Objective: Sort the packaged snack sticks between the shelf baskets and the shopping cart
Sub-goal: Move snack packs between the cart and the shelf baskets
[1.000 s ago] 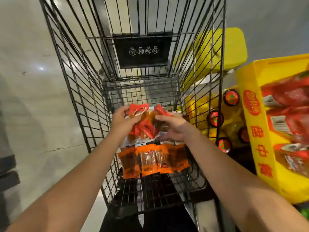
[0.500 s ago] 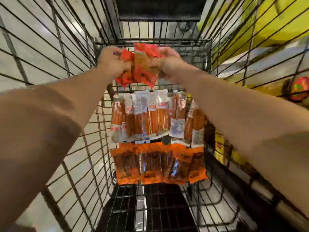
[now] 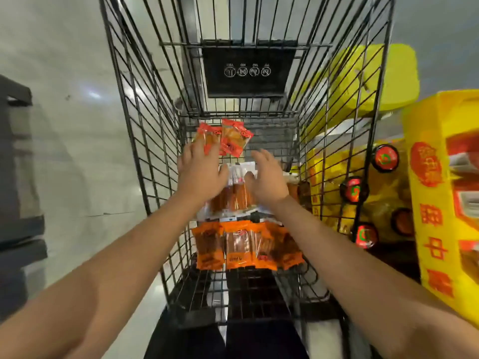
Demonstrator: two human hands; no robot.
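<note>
A black wire shopping cart (image 3: pixel 145 141) fills the view. On its floor lie three groups of snack stick packs: red packs (image 3: pixel 228 137) at the far end, white-topped packs (image 3: pixel 234 195) in the middle, orange packs (image 3: pixel 246 244) nearest me. My left hand (image 3: pixel 199 172) reaches over the cart floor, its straight fingertips touching the red packs. My right hand (image 3: pixel 267 177) hovers over the white-topped packs with relaxed fingers, holding nothing.
A yellow shelf display (image 3: pixel 440 198) with red characters and red packaged goods stands at the right. Yellow bottles with red caps (image 3: pixel 355 190) sit beside the cart. A dark rack (image 3: pixel 18 177) is at the left. The floor (image 3: pixel 64 60) is pale and glossy.
Both hands held the red packs above the cart before. The red packs now lie at the far end of the cart floor, and my right hand has let go and drawn back.
</note>
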